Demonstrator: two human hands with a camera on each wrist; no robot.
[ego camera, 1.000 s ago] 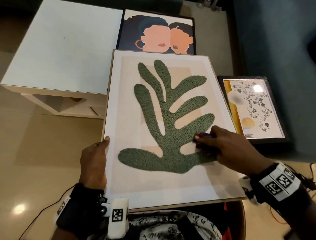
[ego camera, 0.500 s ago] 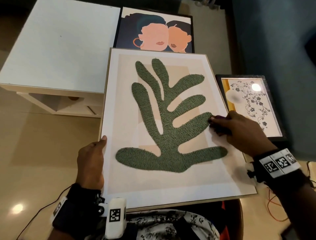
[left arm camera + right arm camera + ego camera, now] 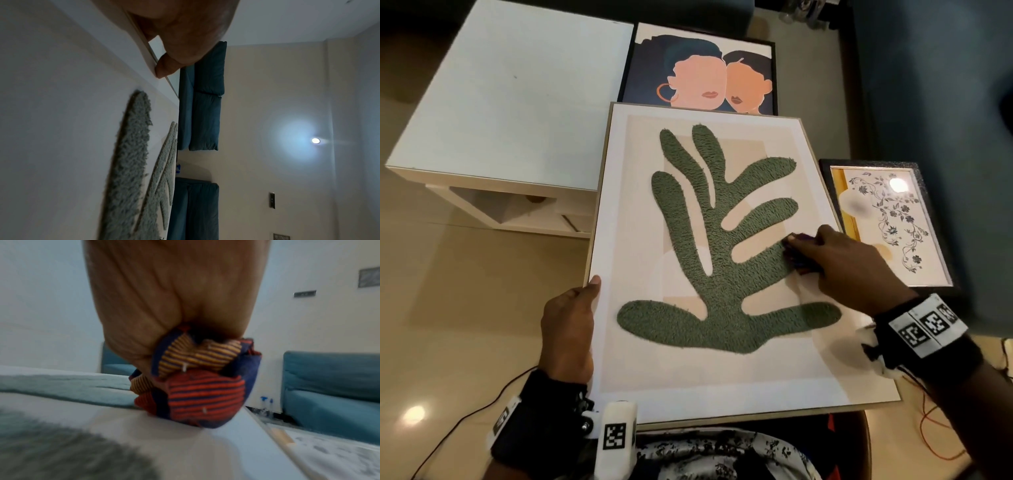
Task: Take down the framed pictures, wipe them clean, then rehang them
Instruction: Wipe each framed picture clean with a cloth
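Picture [image 3: 722,383] long axis away from body; left hand [image 3: 566,329] clamps edge, right hand [image 3: 849,270] clamps cloth [image 3: 197,382].

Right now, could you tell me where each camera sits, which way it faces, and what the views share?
Head: on the head, looking down at the leaf picture; both hands show, left hand, right hand.
Left wrist: along the left hand gripping the frame edge, facing a blue sofa.
Right wrist: along the right hand pressing a striped cloth on the picture.
Shared: all three show the green leaf.
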